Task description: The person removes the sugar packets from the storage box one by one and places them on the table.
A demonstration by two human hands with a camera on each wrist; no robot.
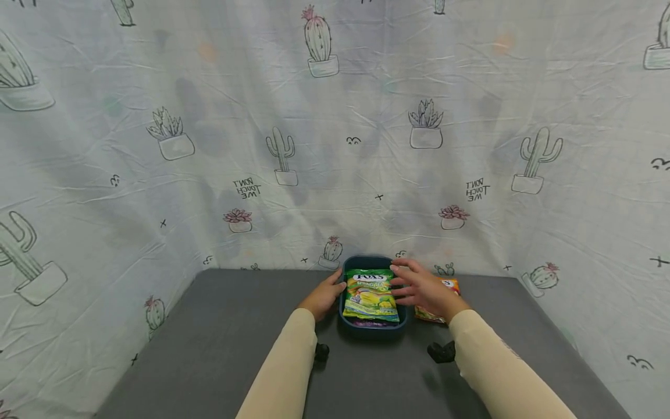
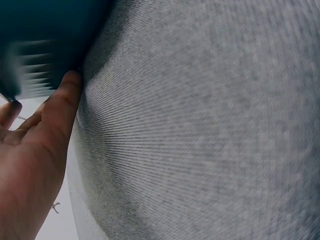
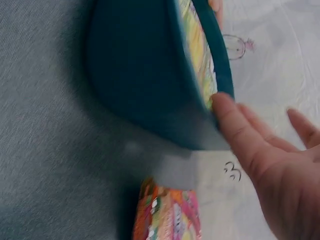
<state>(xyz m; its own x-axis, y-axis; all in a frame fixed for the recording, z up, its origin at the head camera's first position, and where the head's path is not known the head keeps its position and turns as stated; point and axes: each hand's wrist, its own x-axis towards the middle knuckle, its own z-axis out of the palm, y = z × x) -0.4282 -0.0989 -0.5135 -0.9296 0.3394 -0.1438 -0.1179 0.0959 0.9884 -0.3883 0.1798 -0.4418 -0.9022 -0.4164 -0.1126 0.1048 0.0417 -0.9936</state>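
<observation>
A dark blue-green plastic basket (image 1: 373, 333) stands on the table, holding a green and yellow FOX'S candy bag (image 1: 370, 298). Part of a purple packet (image 1: 373, 322) shows under that bag. My left hand (image 1: 323, 295) lies along the basket's left side; in the left wrist view its extended fingers (image 2: 62, 102) touch the slotted wall. At the right rim is my right hand (image 1: 423, 289), fingers spread, with one fingertip right at the rim in the right wrist view. An orange-red candy bag (image 3: 170, 215) lies right of the basket, partly hidden by my right hand in the head view.
The grey tabletop (image 1: 235, 349) runs back to a pale curtain (image 1: 366, 174) printed with cacti, which also closes off both sides. Black things (image 1: 441, 352) show beside my sleeves near the wrists.
</observation>
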